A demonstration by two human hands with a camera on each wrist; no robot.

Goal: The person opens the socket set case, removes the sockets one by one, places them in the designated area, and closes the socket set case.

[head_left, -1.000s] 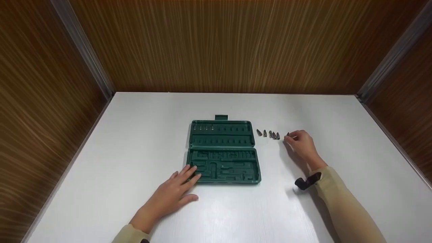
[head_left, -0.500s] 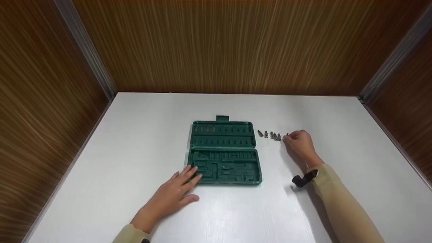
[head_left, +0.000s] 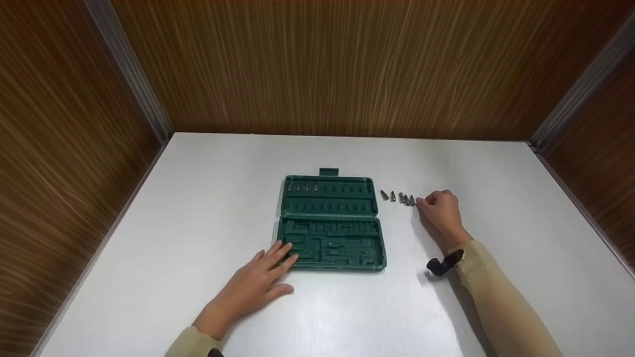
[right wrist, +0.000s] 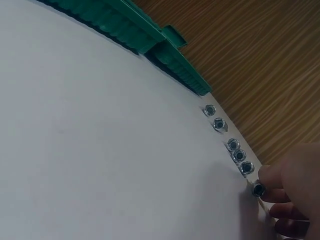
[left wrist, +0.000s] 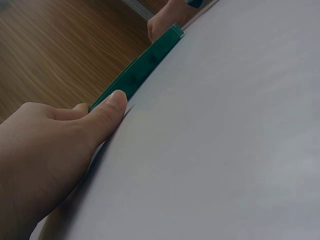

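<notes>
An open green tool case (head_left: 330, 223) lies flat in the middle of the white table (head_left: 198, 198); a few small bits sit in its top-left slots. My left hand (head_left: 258, 285) rests with straight fingers on the case's near-left corner, and its thumb (left wrist: 107, 112) lies along the case edge (left wrist: 145, 65). Right of the case, several metal bits (head_left: 397, 197) stand in a row (right wrist: 233, 144). My right hand (head_left: 440, 210) pinches one more bit (right wrist: 258, 189) at the right end of that row, low on the table.
Brown wood-grain walls (head_left: 322, 64) close in the table at the back and on both sides. A dark strap (head_left: 441, 265) sticks out at my right wrist. Bare white tabletop extends on all sides of the case.
My right hand has slid a little to the left with its bit, closing the gap to the end of the row. The left hand has stayed on the case.
</notes>
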